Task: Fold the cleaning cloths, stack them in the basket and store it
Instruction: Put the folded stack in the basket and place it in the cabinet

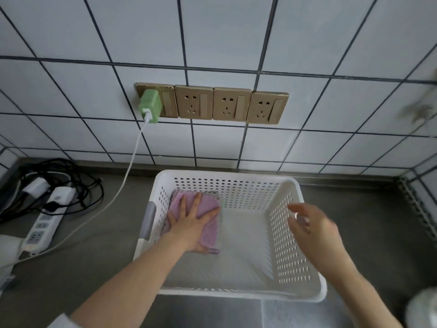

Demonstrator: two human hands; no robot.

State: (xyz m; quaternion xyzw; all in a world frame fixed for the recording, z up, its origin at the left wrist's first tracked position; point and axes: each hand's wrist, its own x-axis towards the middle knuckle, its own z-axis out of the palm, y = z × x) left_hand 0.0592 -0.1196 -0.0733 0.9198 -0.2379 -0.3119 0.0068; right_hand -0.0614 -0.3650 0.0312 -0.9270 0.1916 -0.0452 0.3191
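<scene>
1. The left hand (192, 222) lay flat, fingers straight and spread, pressing a folded purple cloth (208, 210) onto the floor of the basket (300, 192), in its 9 o'clock half against the left wall.
2. The cloth's long axis ran roughly 12 to 6 o'clock, in line with the forearm above it.
3. The right hand (312, 229) hovered over the basket's 3 o'clock wall, fingers loosely curved, grasping nothing and blurred; it looked apart from the rim.
4. The left hand was the one on the cloth; the free floor lay toward 3 o'clock of it.
5. The basket stood on a grey counter (94, 268) below a tiled wall (224, 43) with sockets (231, 104); a power strip (45, 223) and cables (59, 176) lay at 9 o'clock.
</scene>
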